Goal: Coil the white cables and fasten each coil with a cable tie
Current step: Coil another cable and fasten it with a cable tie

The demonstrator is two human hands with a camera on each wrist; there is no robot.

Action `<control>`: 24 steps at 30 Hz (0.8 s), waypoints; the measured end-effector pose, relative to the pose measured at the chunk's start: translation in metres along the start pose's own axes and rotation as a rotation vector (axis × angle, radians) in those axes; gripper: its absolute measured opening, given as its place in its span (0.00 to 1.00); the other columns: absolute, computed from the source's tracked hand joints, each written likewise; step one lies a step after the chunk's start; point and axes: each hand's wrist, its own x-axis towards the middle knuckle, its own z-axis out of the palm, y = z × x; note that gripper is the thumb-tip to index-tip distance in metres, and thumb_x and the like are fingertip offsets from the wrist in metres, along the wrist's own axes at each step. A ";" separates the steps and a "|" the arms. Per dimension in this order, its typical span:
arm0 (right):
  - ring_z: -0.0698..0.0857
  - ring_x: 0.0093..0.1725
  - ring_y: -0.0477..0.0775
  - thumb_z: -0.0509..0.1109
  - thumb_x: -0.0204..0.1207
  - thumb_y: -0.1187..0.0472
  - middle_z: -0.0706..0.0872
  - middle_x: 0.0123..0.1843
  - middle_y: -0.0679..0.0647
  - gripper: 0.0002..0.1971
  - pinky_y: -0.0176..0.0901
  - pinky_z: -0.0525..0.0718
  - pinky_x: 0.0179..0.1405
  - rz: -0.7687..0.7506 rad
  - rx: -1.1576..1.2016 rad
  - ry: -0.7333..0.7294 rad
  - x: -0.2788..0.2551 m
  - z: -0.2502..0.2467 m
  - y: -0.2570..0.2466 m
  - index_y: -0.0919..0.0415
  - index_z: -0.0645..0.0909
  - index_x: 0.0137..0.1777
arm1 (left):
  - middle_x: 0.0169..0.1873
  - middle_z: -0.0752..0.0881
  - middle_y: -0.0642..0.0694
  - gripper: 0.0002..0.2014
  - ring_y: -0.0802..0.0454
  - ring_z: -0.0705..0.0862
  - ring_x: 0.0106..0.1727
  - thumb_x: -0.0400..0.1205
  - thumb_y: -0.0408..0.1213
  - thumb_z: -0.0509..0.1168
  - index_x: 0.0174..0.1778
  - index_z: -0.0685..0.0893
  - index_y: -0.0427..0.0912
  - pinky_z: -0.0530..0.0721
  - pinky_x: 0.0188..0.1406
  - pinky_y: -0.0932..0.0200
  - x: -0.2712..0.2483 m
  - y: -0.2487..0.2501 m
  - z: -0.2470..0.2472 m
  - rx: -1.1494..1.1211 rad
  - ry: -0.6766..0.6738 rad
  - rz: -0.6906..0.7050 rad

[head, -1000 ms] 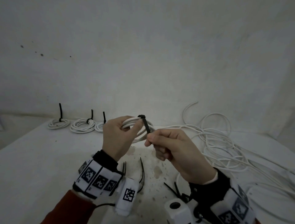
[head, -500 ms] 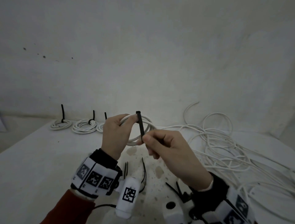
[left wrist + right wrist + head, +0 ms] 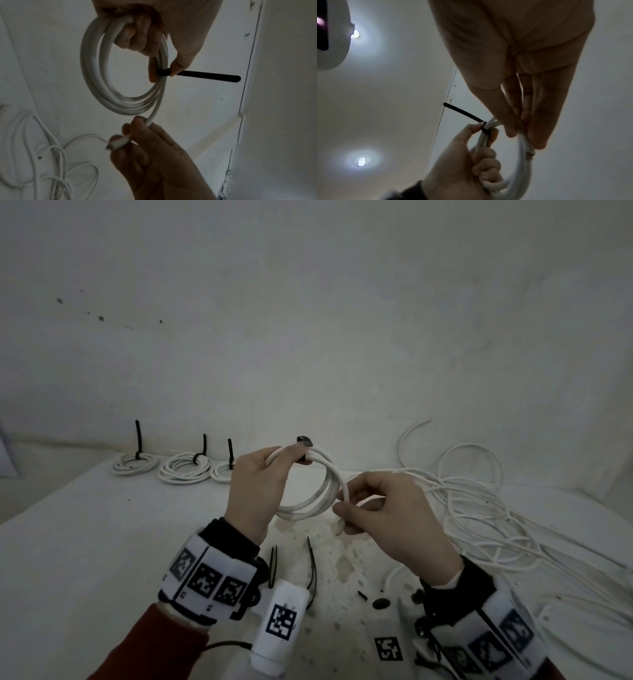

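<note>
A white cable coil [image 3: 317, 503] hangs upright in the air between both hands. A black cable tie [image 3: 304, 441] is cinched round its top, and the tie's tail [image 3: 205, 77] sticks straight out, free. My left hand [image 3: 296, 455] grips the coil's upper left; its thumb and forefinger pinch the strands right at the tie [image 3: 163, 73]. My right hand [image 3: 342, 508] pinches the cable's loose end [image 3: 120, 142] at the coil's lower right, with the finger pads [image 3: 511, 133] pressed on the strands.
Three tied coils [image 3: 134, 465], [image 3: 186, 470], [image 3: 222, 472] lie at the back left by the wall. A tangle of loose white cable [image 3: 479, 508] covers the right of the stained table [image 3: 102, 542]. Spare black ties [image 3: 311, 563] lie under my hands.
My right hand has let go of the tie's tail and dropped to pinch the cable's loose end. The coil has turned so its loop faces me.
</note>
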 end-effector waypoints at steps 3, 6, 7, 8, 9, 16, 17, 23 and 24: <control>0.89 0.32 0.59 0.80 0.66 0.72 0.86 0.35 0.59 0.08 0.44 0.89 0.36 0.078 0.378 -0.025 -0.006 0.009 -0.005 0.69 0.85 0.42 | 0.11 0.73 0.60 0.13 0.66 0.72 0.19 0.80 0.40 0.66 0.32 0.87 0.39 0.66 0.30 0.62 -0.003 -0.001 0.004 0.019 0.039 0.030; 0.89 0.29 0.58 0.83 0.60 0.72 0.88 0.29 0.58 0.11 0.40 0.86 0.31 0.077 0.453 0.047 -0.009 0.017 -0.007 0.66 0.84 0.39 | 0.12 0.70 0.59 0.14 0.62 0.68 0.20 0.80 0.44 0.67 0.32 0.87 0.40 0.66 0.28 0.62 -0.003 -0.004 0.007 0.012 0.055 -0.018; 0.88 0.27 0.55 0.85 0.58 0.69 0.88 0.28 0.56 0.12 0.40 0.84 0.29 0.050 0.377 0.089 -0.009 0.019 -0.006 0.64 0.84 0.37 | 0.12 0.69 0.58 0.15 0.61 0.66 0.21 0.80 0.45 0.67 0.32 0.87 0.40 0.66 0.26 0.62 -0.004 -0.005 0.007 0.008 0.052 -0.041; 0.86 0.25 0.50 0.87 0.57 0.65 0.89 0.28 0.53 0.13 0.40 0.83 0.28 0.012 0.271 0.142 -0.010 0.021 -0.005 0.61 0.84 0.34 | 0.13 0.68 0.58 0.15 0.60 0.65 0.21 0.79 0.45 0.66 0.32 0.88 0.41 0.65 0.25 0.63 -0.005 -0.005 0.007 -0.001 0.043 -0.055; 0.83 0.24 0.45 0.88 0.55 0.61 0.88 0.27 0.50 0.14 0.38 0.80 0.29 -0.041 0.153 0.202 -0.011 0.023 -0.003 0.58 0.83 0.32 | 0.13 0.67 0.58 0.15 0.60 0.65 0.21 0.79 0.46 0.66 0.31 0.88 0.41 0.65 0.25 0.64 -0.005 -0.004 0.007 -0.008 0.039 -0.060; 0.70 0.34 0.40 0.87 0.55 0.54 0.70 0.35 0.46 0.25 0.26 0.68 0.36 -0.432 -0.238 0.536 0.001 0.023 0.014 0.54 0.68 0.31 | 0.11 0.67 0.57 0.18 0.61 0.62 0.16 0.80 0.41 0.67 0.22 0.86 0.48 0.62 0.17 0.67 -0.024 -0.007 0.024 -0.045 -0.130 -0.142; 0.70 0.34 0.41 0.87 0.55 0.54 0.71 0.36 0.46 0.26 0.26 0.69 0.35 -0.399 -0.232 0.529 0.003 0.020 0.015 0.54 0.68 0.34 | 0.12 0.68 0.57 0.19 0.61 0.63 0.16 0.79 0.41 0.67 0.21 0.86 0.49 0.62 0.18 0.67 -0.027 -0.009 0.027 -0.050 -0.138 -0.148; 0.82 0.34 0.50 0.84 0.59 0.48 0.81 0.41 0.48 0.23 0.41 0.84 0.32 -0.139 0.073 0.228 0.008 0.001 0.008 0.51 0.75 0.46 | 0.15 0.62 0.55 0.17 0.59 0.60 0.17 0.79 0.44 0.67 0.23 0.85 0.47 0.61 0.17 0.67 -0.012 -0.010 0.015 -0.094 -0.053 -0.156; 0.84 0.33 0.51 0.84 0.59 0.50 0.82 0.41 0.48 0.22 0.45 0.86 0.34 -0.111 0.098 0.172 0.008 -0.003 0.007 0.53 0.76 0.46 | 0.15 0.62 0.56 0.16 0.59 0.60 0.16 0.79 0.44 0.67 0.25 0.86 0.46 0.61 0.16 0.68 -0.010 -0.009 0.012 -0.102 -0.053 -0.151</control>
